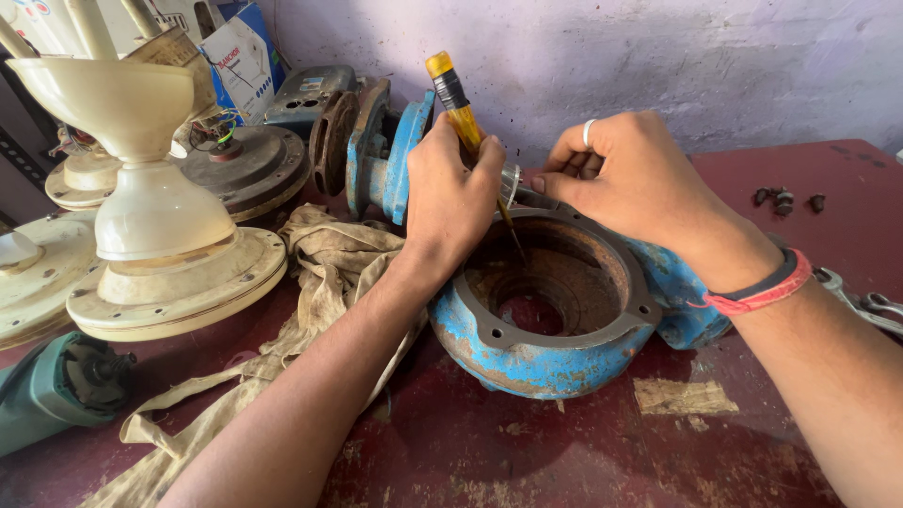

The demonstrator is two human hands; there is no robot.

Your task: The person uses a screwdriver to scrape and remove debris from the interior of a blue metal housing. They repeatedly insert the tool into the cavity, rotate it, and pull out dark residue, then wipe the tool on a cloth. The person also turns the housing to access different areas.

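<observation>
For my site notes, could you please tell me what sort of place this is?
Probably a small repair workshop: a rusty blue pump casing lies on a worn red bench, cream ceiling-fan motors are stacked on one side, and spanners lie on the other.

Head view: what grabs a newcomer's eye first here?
The rusty blue pump casing at centre of the red bench, with the left hand holding a yellow-handled screwdriver down into its bore. The right hand rests on its rim; cream fan motors stand at left.
</observation>
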